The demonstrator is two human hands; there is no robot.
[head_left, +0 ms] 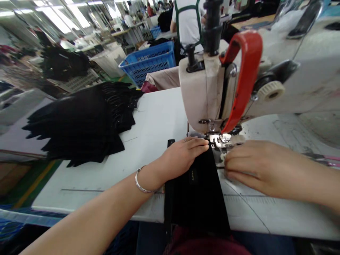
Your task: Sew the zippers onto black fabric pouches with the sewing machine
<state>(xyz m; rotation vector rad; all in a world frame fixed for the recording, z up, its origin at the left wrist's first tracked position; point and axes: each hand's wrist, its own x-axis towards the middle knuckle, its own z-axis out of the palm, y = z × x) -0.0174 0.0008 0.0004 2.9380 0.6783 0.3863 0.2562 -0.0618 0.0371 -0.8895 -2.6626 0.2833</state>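
My left hand (183,156) lies flat on a black fabric piece (199,198) with a small label, its fingertips beside the presser foot (216,138) of a sewing machine (202,92). The fabric hangs over the table's front edge towards my lap. Right of the needle area, my right hand (249,166) has its fingers curled together low by the machine bed. What they hold, if anything, is hidden. A loose dark thread (252,209) runs from below that hand towards the front edge.
A stack of black fabric pieces (85,120) lies on the white table (156,117) at left. Beyond it stands a blue crate (151,60), near a person in a white top (188,24). A red lever guard (244,78) juts from the machine. Pink-handled scissors (329,160) lie far right.
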